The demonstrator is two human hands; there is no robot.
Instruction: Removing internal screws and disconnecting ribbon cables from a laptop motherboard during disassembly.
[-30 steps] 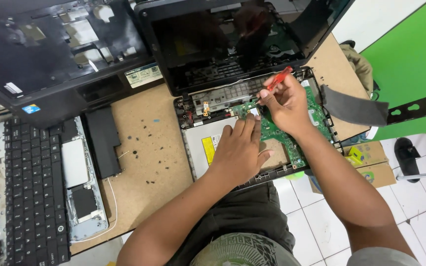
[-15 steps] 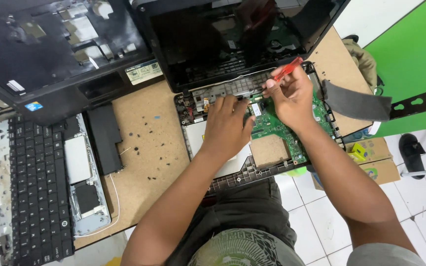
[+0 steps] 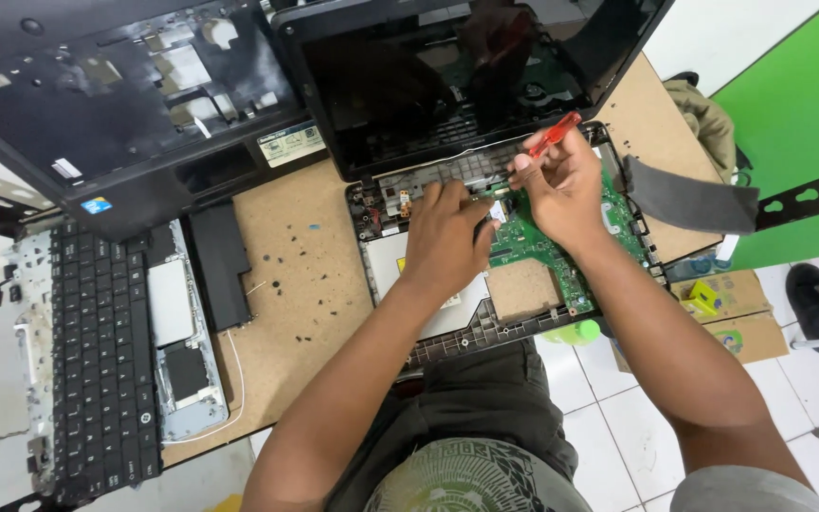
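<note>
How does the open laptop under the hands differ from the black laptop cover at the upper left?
The open laptop shows a bare green circuit board, while the black laptop cover is an empty shell with cut-outs. The laptop keeps its dark screen attached; the cover has none. The left hand rests on the laptop and the right hand holds a red screwdriver over it; nothing touches the cover. Both lie on the brown table.

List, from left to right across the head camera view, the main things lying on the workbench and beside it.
Black keyboard → flat black battery pack → left hand → red-handled screwdriver in the right hand → grey strap → yellow cardboard boxes → black shoe.
</note>
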